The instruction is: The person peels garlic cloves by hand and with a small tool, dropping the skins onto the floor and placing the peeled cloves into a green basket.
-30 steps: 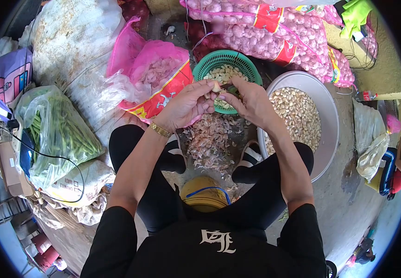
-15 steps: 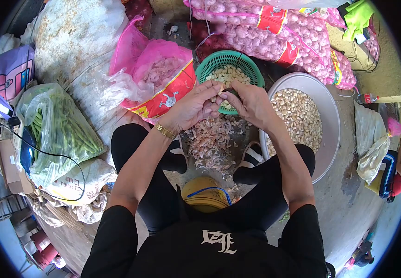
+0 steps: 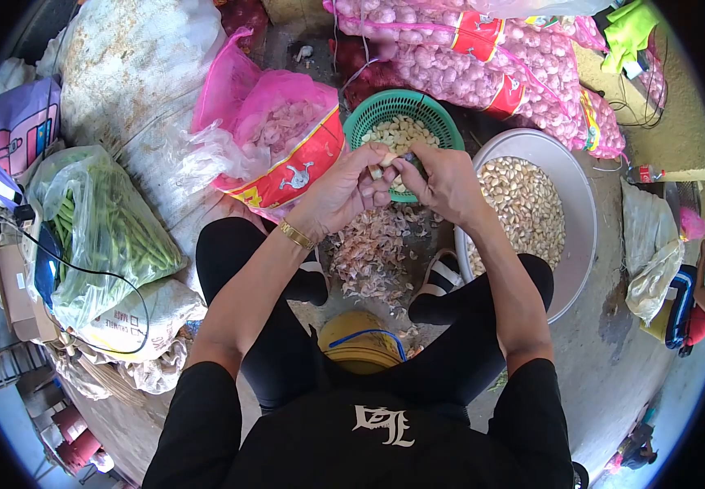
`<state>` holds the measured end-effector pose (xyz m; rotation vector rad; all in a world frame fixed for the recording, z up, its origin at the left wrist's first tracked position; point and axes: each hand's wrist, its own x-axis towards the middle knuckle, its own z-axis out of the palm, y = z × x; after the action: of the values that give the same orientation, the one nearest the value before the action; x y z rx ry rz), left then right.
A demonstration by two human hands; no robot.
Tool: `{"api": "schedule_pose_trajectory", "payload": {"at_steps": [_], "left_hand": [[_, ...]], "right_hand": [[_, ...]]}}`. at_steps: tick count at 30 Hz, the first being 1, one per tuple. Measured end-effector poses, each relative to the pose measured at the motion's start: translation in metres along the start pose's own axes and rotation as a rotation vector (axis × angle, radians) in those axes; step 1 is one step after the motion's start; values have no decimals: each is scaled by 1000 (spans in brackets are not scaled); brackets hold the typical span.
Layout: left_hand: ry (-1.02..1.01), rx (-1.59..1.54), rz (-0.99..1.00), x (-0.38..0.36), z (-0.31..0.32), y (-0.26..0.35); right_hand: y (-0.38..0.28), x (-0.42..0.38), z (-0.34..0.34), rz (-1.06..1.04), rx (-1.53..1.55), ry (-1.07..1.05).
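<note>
My left hand [image 3: 346, 189], with a gold watch at its wrist, pinches a pale garlic clove [image 3: 388, 160] between thumb and fingertips. Against that clove, my right hand [image 3: 442, 181] is closed on a small dark tool, mostly hidden by its fingers. Both hands are above the near edge of a green basket [image 3: 358, 114], which holds peeled cloves [image 3: 402, 132]. Garlic skins [image 3: 368, 254] lie in a heap on the floor below. To the right stands a large pale basin [image 3: 584, 220] with many unpeeled cloves [image 3: 519, 208].
A pink mesh bag [image 3: 287, 134] of skins stands at the left, near a plastic bag of green beans [image 3: 120, 224]. Full garlic sacks [image 3: 523, 65] lie behind the basket. Between my legs is a yellow container [image 3: 360, 338]. A person [image 3: 701, 314] is partly visible at far right.
My right hand has turned slightly and its fingers have shifted around the clove. My left fingers have curled a little more, and more of the pale clove shows.
</note>
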<state>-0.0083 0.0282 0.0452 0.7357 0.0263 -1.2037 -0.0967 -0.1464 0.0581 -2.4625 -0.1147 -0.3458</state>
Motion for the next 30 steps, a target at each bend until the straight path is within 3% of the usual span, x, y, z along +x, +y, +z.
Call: {"api": "schedule_pose_trajectory", "payload": {"at_steps": [12,15,18,23,30], "left_hand": [[-212,250,143,-1,8,-4],[-113,157,158,2,7,-13],[-45,108,175,7,8,-11],[-98,103,235,16,-24,-1],[-25,-4,302,10,-16,13]], "right_hand": [[8,-2,-5,12,12,125],[3,-4,-6,-23,-37,108],[-3,-4,-8,-41,-102,18],[-6,-10,-4,-186,-127,-126],[-13,-12,-8,-175,-115,-279]]}}
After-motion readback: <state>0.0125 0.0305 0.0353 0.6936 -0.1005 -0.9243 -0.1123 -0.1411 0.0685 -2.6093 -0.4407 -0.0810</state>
